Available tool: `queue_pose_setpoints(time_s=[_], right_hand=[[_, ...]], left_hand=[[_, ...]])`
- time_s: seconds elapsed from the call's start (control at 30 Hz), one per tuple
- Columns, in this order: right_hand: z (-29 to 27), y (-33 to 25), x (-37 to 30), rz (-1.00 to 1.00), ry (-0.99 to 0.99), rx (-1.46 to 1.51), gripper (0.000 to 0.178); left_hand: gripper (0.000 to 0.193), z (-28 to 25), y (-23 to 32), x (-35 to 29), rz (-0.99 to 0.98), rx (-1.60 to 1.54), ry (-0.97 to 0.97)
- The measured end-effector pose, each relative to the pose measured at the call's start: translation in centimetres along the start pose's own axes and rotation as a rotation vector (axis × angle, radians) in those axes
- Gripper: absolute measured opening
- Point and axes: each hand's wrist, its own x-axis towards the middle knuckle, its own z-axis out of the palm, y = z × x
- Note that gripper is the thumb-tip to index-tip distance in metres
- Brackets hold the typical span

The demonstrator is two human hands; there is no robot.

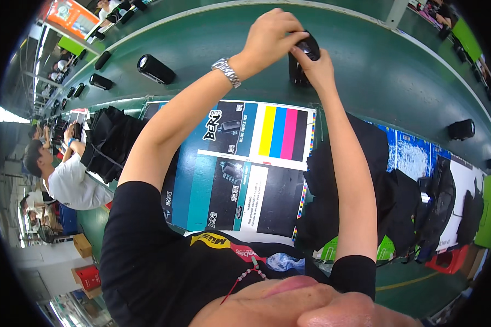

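Both my arms reach out over the green belt [218, 62] at the far side. A black cylindrical speaker [298, 75] stands there, its upper end between my hands. From the left, my left hand [271, 37] bends over that end, thumb and fingers pinched on it. Against the right side, my right hand [317, 66] is closed, its thumb near the left one. Fingers cover part of the top, so its details are hidden. A metal-banded watch [226, 72] is on my left wrist.
More black speakers lie on the belt, one [155, 69] to the left and another [462, 129] to the right. Printed sheets [245, 169] cover the table before me. Black pouches [110, 139] are piled left, dark fabric [360, 180] right. A co-worker [73, 180] sits at left.
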Motion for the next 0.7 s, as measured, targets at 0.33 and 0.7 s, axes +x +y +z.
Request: queue_pose_setpoints(time_s=[0.33, 0.7], right_hand=[[-6.8, 0.5, 0.7, 0.199, -0.141, 0.54, 0.09], [-1.5, 7.6, 4.4, 0.328, -0.065, 0.863, 0.053]], left_hand=[[0.048, 2.7, -0.3, -0.7, -0.894, -0.851, 0.34], [0.063, 13.6, 2.7, -4.1, -1.172, -1.475, 0.498]])
